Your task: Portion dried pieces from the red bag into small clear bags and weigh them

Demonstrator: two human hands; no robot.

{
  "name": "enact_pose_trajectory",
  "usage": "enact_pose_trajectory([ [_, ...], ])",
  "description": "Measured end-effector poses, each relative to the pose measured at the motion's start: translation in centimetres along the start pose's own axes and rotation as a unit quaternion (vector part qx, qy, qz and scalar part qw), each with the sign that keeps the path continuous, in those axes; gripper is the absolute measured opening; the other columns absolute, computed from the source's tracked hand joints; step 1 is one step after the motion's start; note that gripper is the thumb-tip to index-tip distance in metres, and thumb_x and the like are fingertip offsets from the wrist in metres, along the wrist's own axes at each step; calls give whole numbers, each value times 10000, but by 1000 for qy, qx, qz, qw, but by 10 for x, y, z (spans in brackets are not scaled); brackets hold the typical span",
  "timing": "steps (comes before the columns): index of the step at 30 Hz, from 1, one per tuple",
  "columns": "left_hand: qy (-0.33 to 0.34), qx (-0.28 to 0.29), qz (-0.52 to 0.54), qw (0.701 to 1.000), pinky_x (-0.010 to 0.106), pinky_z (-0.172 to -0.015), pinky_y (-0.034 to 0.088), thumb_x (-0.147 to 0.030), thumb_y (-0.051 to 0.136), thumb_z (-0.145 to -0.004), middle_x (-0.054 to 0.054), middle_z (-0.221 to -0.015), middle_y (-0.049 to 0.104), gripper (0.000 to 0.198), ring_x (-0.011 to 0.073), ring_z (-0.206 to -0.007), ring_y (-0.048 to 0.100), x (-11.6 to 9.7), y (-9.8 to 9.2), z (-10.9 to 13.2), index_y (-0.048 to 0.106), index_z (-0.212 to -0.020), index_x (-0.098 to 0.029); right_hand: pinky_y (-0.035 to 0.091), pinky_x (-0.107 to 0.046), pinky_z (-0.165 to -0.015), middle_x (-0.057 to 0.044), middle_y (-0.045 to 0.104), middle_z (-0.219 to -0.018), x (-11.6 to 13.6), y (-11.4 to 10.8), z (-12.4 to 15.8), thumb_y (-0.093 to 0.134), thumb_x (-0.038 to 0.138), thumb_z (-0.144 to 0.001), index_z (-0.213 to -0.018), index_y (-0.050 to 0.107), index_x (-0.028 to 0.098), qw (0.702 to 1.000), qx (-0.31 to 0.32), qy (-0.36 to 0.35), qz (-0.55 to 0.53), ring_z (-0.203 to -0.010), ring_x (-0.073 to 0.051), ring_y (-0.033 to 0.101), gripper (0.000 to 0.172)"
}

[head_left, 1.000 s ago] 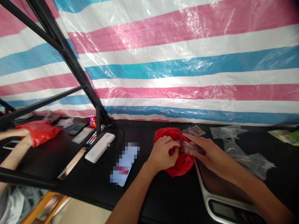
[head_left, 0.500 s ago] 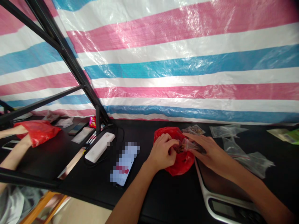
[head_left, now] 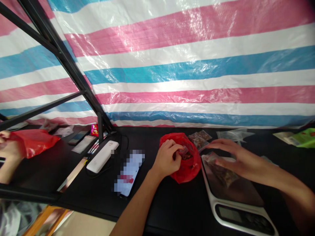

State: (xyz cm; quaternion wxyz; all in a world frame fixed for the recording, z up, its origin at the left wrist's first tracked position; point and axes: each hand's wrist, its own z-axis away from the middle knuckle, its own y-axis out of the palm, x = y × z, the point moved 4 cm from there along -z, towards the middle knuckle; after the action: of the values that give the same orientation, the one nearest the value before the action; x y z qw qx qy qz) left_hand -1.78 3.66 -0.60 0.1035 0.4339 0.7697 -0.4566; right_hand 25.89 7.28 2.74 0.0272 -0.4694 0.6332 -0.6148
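A red plastic bag (head_left: 188, 172) stands with its mouth gaping, and loose brown bits show inside it. My left hand (head_left: 168, 157) is closed on the left side of its rim, fingers curled into the mouth. To the right lies a flat kitchen scale (head_left: 246, 193) with a white frame and dark plate. On that plate rests a small clear zip bag (head_left: 225, 175) of brown bits. My right hand (head_left: 233, 155) hovers over it with thumb and fingers spread apart; whether the thumb touches the bag I cannot tell. Behind the red bag lie filled clear bags (head_left: 199, 139).
Clear plastic bags (head_left: 233, 135) lie behind my right hand, and a green packet (head_left: 305, 137) is at far right. A phone (head_left: 130, 173) and a white power bank (head_left: 103, 156) with cables lie left. Beyond a black frame (head_left: 73, 78), another person's hand (head_left: 11, 150) handles a red bag.
My right hand has moved right from the red bag to above the scale, and its fingers have spread. The small zip bag now lies on the plate. My left hand stays at the red bag.
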Motion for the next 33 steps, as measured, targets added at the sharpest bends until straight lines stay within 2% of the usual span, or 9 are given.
enact_pose_trajectory([
  [3,1,-6,9,1000,365,-861,515,-7,570,-836,54,-957,642,328,221,-942,619,0,0,0,705,-1036,-229,535,-474,-1062,-67,723,-1259,2,-9,-7,699,500,-946,-1274,709,351,998,-65,-5,2,-1194,-312,677,360],
  [6,2,-12,17,1000,367,-867,516,-5,566,-841,54,-955,648,322,220,-941,622,0,-1,0,706,-1029,-227,570,-421,-974,-65,752,-1157,3,-15,-12,661,495,-974,-1151,746,313,995,-100,-6,-11,-1091,-288,711,268],
  [9,-1,-26,29,999,361,-866,520,1,558,-842,54,-959,648,324,215,-940,624,0,-4,-1,705,-1025,-222,573,-393,-923,-65,760,-1094,4,-17,-12,664,496,-972,-1072,755,291,993,-120,-15,-15,-1032,-277,718,246],
  [15,-11,-44,35,998,347,-864,524,-11,551,-855,51,-963,645,298,206,-936,632,0,-8,-2,702,-1002,-222,550,-401,-931,-77,740,-1090,15,-12,-13,665,446,-984,-1039,759,286,995,-96,-38,-18,-1054,-274,687,194],
  [20,-17,-49,44,998,343,-862,525,-18,547,-864,47,-962,643,290,201,-924,637,1,-10,-2,697,-1005,-222,559,-446,-946,-92,755,-1085,27,-9,-16,655,489,-979,-1036,782,292,997,-53,-34,-35,-1071,-302,686,242],
  [24,-19,-54,52,997,336,-865,521,-15,534,-873,47,-977,641,285,193,-927,638,3,-11,-2,689,-1002,-216,558,-466,-964,-94,747,-1122,28,-6,-15,651,517,-973,-1062,789,302,998,-26,-31,-42,-1091,-307,686,270],
  [27,-14,-60,55,997,329,-848,518,-28,536,-885,47,-963,632,262,188,-909,632,0,-13,-2,686,-993,-213,536,-481,-990,-86,732,-1118,26,-3,-14,645,479,-980,-977,772,293,999,-11,-33,-28,-1095,-303,680,225],
  [30,-6,-44,59,997,334,-856,524,-96,557,-936,49,-970,638,193,190,-919,634,-11,-12,-3,688,-1011,-215,532,-452,-989,-82,710,-1100,28,-4,-15,643,421,-987,-907,724,271,997,-35,-39,-48,-1084,-283,674,188],
  [33,-12,-10,72,997,370,-954,533,-207,630,-959,66,-1094,671,187,214,-1037,644,-26,-6,-2,675,-1139,-227,525,-426,-1011,-82,685,-1150,36,-5,-16,660,382,-987,-957,711,279,988,-102,-51,-105,-1136,-276,657,119],
])
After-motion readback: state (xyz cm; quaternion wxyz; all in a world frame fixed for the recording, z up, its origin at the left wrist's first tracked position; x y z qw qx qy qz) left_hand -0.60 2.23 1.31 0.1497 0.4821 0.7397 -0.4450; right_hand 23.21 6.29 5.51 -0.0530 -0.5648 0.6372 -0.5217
